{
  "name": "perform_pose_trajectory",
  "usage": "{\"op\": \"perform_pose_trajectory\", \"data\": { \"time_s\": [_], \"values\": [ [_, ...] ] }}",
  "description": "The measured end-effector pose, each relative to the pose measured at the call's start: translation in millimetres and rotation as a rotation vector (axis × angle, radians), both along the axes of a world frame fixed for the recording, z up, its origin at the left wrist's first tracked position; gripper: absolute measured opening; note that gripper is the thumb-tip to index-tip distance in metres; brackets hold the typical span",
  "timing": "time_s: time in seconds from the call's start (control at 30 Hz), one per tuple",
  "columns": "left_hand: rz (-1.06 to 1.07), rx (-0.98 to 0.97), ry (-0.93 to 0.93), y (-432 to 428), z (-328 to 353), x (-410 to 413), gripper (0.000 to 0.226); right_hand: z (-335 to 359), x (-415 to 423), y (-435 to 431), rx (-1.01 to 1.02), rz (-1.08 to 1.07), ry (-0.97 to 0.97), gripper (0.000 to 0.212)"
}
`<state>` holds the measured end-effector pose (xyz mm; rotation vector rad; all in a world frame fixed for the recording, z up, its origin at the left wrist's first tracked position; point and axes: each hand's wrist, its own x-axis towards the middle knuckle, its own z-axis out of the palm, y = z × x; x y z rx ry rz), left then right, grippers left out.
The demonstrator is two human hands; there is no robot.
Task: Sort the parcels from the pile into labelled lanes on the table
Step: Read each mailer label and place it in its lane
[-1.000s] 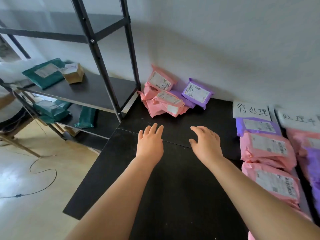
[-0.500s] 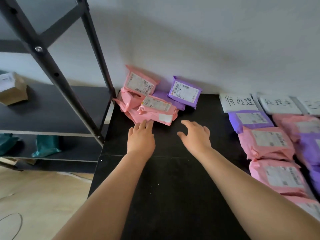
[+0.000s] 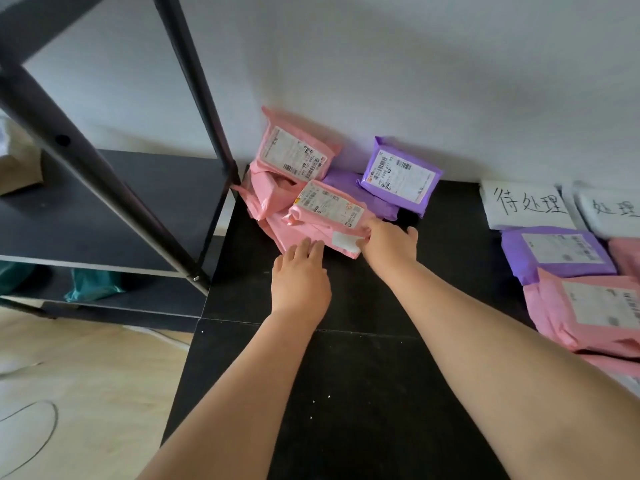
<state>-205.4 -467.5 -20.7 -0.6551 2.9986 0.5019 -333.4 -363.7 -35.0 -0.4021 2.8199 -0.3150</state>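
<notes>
A pile of pink and purple parcels lies at the back left corner of the black table (image 3: 363,375). Its front pink parcel (image 3: 329,207) lies label up on a lower pink parcel (image 3: 304,233). My right hand (image 3: 389,242) grips the right end of the front pink parcel, fingers curled round its edge. My left hand (image 3: 299,275) rests with straight fingers on the lower pink parcel's front edge. A purple parcel (image 3: 400,174) and another pink parcel (image 3: 294,155) lean against the wall behind.
Two handwritten lane labels (image 3: 526,206) lie at the back right, with purple (image 3: 554,254) and pink (image 3: 588,313) parcels in rows below them. A black metal shelf rack (image 3: 104,188) stands left of the table, its post close to the pile.
Both hands moved forward to the pile. The right hand closed on the front pink parcel's end, and the left hand's fingers came onto the lower pink parcel. The view moved closer.
</notes>
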Motion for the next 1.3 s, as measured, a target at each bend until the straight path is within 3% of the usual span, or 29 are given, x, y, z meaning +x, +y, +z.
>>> {"op": "perform_pose_trajectory", "data": {
  "time_s": [0.17, 0.33, 0.77, 0.93, 1.3],
  "values": [
    [0.024, -0.005, -0.006, -5, -3, 5, 0.054, -12, 2, -7, -0.038, -0.108, -0.015, 0.036],
    [0.057, 0.007, -0.011, -9, 0, 14, 0.054, -17, 7, -6, -0.139, -0.150, 0.060, 0.014],
    [0.080, 0.089, 0.068, 4, 12, 49, 0.050, 18, 64, 23, -0.201, -0.135, 0.081, 0.025],
    [0.086, 0.190, 0.062, 20, 9, 79, 0.048, 17, 116, 51, -0.272, -0.087, 0.075, 0.013],
    [0.122, 0.372, -0.081, 62, -32, 147, 0.032, -21, 235, 112, -0.079, 0.045, 0.027, 0.011]
  ]
}}
